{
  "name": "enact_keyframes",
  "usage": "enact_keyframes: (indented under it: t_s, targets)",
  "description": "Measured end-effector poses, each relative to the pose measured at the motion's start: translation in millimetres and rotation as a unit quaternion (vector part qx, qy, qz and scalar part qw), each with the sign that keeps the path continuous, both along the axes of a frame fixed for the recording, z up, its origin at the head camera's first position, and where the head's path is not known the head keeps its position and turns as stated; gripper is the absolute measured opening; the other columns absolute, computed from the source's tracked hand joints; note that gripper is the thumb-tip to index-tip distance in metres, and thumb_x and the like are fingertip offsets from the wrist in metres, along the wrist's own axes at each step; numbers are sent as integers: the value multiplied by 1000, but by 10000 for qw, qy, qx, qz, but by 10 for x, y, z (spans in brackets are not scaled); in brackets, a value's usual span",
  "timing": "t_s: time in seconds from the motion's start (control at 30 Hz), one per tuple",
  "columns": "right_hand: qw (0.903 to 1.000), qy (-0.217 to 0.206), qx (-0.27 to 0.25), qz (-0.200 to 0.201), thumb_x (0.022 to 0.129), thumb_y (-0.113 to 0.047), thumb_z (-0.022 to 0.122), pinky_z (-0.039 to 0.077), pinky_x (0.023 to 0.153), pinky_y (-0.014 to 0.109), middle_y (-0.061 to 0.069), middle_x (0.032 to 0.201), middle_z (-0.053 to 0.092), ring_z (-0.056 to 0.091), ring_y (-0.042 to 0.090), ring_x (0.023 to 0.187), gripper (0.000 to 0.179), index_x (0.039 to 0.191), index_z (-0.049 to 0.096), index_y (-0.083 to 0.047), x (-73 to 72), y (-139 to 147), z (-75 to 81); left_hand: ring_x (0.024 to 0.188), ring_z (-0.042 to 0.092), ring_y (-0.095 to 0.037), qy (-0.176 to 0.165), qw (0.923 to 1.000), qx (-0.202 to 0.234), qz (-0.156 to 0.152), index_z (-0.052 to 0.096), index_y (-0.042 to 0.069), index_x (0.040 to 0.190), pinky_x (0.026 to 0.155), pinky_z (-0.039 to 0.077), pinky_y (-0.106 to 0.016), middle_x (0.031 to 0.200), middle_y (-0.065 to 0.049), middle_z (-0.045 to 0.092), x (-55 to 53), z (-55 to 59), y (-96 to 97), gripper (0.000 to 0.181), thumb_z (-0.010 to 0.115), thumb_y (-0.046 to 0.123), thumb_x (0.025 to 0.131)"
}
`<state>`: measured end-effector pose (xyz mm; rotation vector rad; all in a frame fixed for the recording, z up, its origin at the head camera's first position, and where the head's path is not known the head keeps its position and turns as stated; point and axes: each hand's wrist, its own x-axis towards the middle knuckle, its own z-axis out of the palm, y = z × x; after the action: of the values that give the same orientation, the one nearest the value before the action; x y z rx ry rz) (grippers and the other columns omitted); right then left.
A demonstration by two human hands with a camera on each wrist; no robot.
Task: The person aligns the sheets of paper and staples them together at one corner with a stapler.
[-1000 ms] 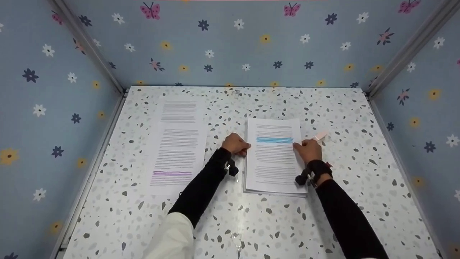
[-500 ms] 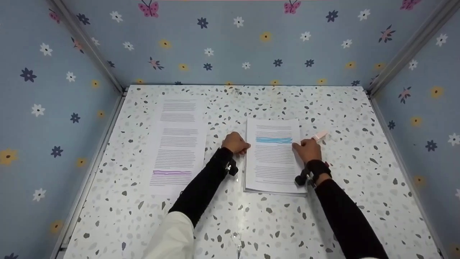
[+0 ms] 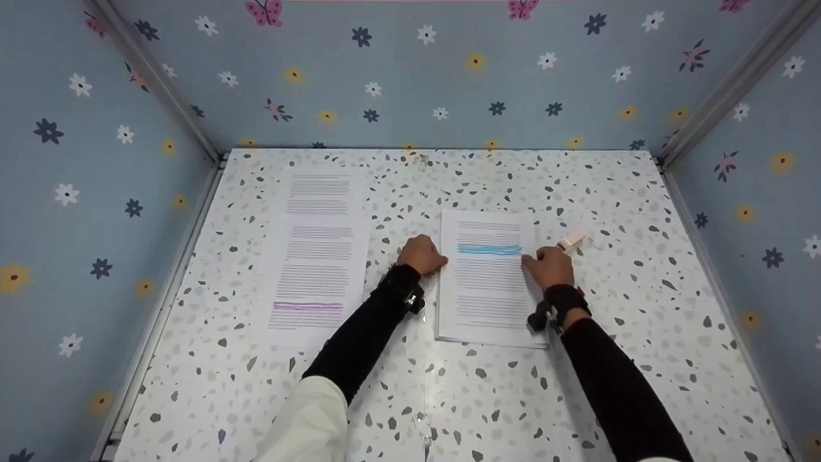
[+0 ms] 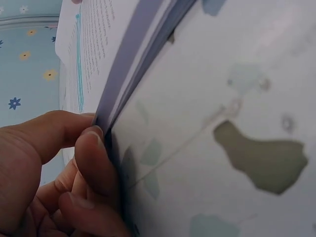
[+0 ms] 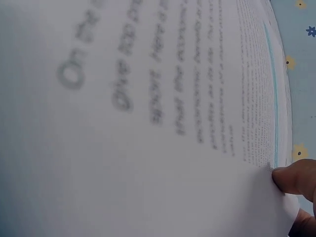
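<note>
A stack of printed pages [image 3: 490, 282] lies right of the table's middle, its top sheet marked with a blue highlighter band. My left hand [image 3: 421, 255] pinches the stack's left edge between thumb and index finger; the left wrist view shows the thumb [image 4: 54, 128] on top and layered sheet edges [image 4: 123, 64] at the fingertips. Across from it, my right hand [image 3: 553, 268] grips the right edge. In the right wrist view its thumb [image 5: 296, 177] presses the top page [image 5: 187, 163], with a finger under the side.
Left of the stack lie printed sheets [image 3: 317, 250] with a purple highlighted band near the bottom. A pale pink highlighter-like object [image 3: 573, 239] sits just beyond my right hand. Flower-patterned panels [image 3: 423, 70] border the speckled table [image 3: 487, 410] at the back and sides.
Both hands stay at the stack's edges. The stack's lower edge looks slightly more even than a second ago, and the head view has tilted slightly.
</note>
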<state>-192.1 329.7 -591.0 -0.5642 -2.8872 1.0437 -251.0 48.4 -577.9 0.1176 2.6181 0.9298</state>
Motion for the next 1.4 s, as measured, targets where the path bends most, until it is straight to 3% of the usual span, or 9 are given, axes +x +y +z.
enact_keyframes:
  t_s: [0.2, 0.43, 0.53, 0.6, 0.7, 0.77, 0.87, 1.07, 1.4]
  targets:
    - [9999, 60, 148, 36, 93, -24, 69, 23, 49, 32, -2, 54, 29, 27, 16, 48, 48, 58, 38, -12, 0, -30, -2, 45, 54, -12, 74, 9999, 77, -35, 75, 5, 68, 46, 40, -26, 52, 0, 61, 4, 12, -8, 23, 79, 20, 86]
    - [9997, -3, 225, -38, 93, -24, 69, 27, 51, 34, 1, 58, 35, 34, 19, 52, 40, 65, 45, -9, 0, -38, -20, 46, 54, -11, -33, 9999, 141, 40, 76, 4, 74, 47, 41, -25, 55, 1, 61, 1, 17, -9, 21, 81, 20, 86]
    - [9997, -154, 190, -93, 93, -27, 69, 36, 58, 36, 8, 72, 52, 47, 24, 63, 29, 83, 57, -2, 2, -37, -14, 46, 55, -12, -61, 9999, 119, 55, 76, 4, 74, 47, 42, -26, 54, 1, 60, 3, 20, -13, 22, 81, 21, 86]
    - [9996, -236, 124, -129, 94, -28, 70, 44, 65, 40, 16, 88, 62, 55, 29, 75, 32, 102, 61, 2, 3, -39, -3, 46, 54, -12, -41, 9999, 99, 55, 76, 5, 72, 47, 41, -26, 53, 1, 60, 4, 17, -19, 23, 82, 22, 86]
    - [9995, -264, -25, -154, 94, -27, 69, 49, 82, 47, 25, 114, 64, 60, 36, 94, 46, 123, 57, 6, 8, -41, 19, 46, 54, -12, -7, 10000, 69, 62, 75, 6, 70, 48, 42, -26, 53, 1, 59, 8, 14, -25, 25, 82, 23, 86]
    - [9996, -236, -81, -157, 94, -26, 69, 49, 89, 51, 27, 123, 62, 60, 39, 103, 50, 128, 54, 8, 12, -41, 29, 46, 55, -12, 11, 10000, 74, 50, 75, 6, 71, 49, 43, -27, 53, 1, 59, 12, 17, -26, 25, 82, 24, 86]
    - [9997, -206, -61, -119, 94, -26, 69, 47, 94, 53, 28, 127, 60, 59, 41, 109, 51, 129, 54, 8, 17, -40, 33, 47, 55, -13, 11, 10000, 73, 30, 74, 5, 71, 50, 43, -27, 54, 1, 59, 10, 21, -20, 26, 82, 24, 87]
    - [9997, -223, 104, -24, 94, -26, 68, 48, 91, 52, 27, 124, 61, 59, 40, 104, 47, 125, 56, 8, 9, -30, 34, 47, 55, -13, -55, 9999, 90, -39, 72, 6, 69, 49, 43, -26, 53, 0, 59, -5, 13, 1, 28, 81, 23, 88]
    - [9990, -435, -56, -36, 93, -26, 67, 48, 91, 52, 27, 133, 58, 59, 39, 105, 50, 128, 54, 7, -30, -21, 39, 49, 58, -16, 191, 9989, -440, 1, 73, 7, 68, 54, 45, -31, 54, -3, 63, 2, 12, 36, 30, 82, 28, 87]
